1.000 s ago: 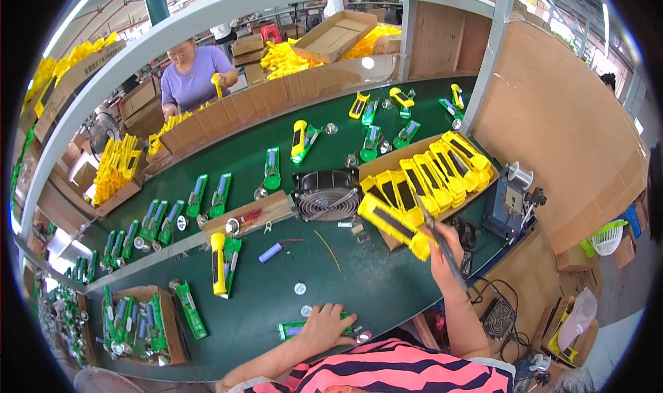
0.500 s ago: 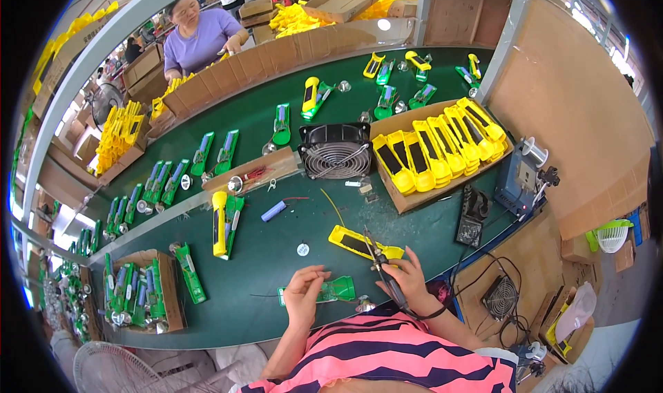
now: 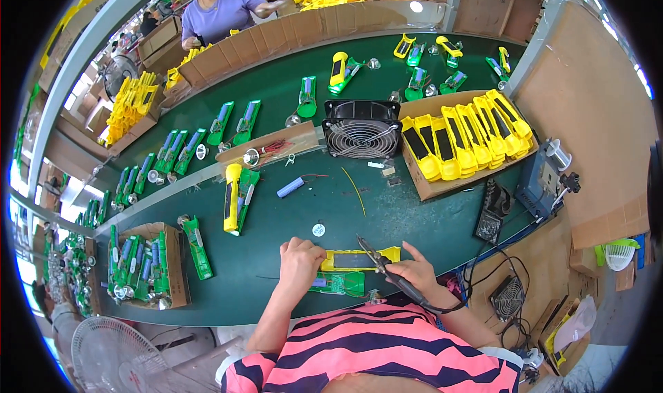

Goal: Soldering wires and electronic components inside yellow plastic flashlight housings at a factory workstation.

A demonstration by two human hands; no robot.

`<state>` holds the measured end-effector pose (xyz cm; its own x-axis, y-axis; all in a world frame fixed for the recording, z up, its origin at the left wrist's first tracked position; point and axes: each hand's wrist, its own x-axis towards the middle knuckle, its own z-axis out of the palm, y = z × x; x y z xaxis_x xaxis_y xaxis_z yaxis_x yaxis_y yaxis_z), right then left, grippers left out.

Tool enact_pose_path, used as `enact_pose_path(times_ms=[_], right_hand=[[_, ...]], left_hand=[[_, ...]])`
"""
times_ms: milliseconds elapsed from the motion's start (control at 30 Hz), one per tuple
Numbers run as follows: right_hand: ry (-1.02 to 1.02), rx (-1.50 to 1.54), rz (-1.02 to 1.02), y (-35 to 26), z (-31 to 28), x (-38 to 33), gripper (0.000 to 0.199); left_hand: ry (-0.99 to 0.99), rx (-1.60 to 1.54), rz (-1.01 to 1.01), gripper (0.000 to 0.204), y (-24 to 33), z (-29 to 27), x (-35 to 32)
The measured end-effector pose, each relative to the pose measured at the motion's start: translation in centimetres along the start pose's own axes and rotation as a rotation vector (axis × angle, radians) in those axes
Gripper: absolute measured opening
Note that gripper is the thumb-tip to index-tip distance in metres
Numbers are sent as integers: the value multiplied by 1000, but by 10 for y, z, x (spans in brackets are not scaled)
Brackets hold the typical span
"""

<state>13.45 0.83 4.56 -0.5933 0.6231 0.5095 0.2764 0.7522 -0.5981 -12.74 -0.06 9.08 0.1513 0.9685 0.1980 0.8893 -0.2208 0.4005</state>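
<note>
My left hand pinches the left end of a yellow torch casing half with a dark panel along its middle. In my right hand is a soldering iron, its cable trailing to the right. The iron's front part crosses over the right end of the yellow casing; whether the tip touches anything I cannot tell. Just below the casing lies a green torch casing half with a blue battery, partly behind my left hand. A reflector bulb is at its right end.
A carton of yellow casings stands at the right beside a black fan and a blue soldering station. A loose blue battery and yellow wire lie ahead. Another carton holds green assemblies. A co-worker stands beyond the bench.
My left hand has let go of the green casing and taken the yellow one. The yellow casing now lies level just above the green one, apart from the yellow wire. The view has shifted.
</note>
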Motion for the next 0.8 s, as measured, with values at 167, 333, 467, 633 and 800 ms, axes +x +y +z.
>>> enact_pose_path(times_ms=[167, 333, 467, 633, 800], right_hand=[[248, 212, 257, -16, 19, 12, 25], [366, 938, 856, -10, 33, 25, 13], [334, 932, 889, -9, 34, 27, 11], [319, 918, 908, -11, 35, 29, 11], [320, 914, 910, -13, 34, 32, 11]], left_hand=[[-157, 112, 105, 5, 0, 3, 3], [-203, 245, 114, 7, 4, 6, 6], [-185, 255, 108, 8, 3, 11, 4], [-162, 265, 90, 6, 4, 12, 2], [-171, 261, 85, 5, 4, 11, 4]])
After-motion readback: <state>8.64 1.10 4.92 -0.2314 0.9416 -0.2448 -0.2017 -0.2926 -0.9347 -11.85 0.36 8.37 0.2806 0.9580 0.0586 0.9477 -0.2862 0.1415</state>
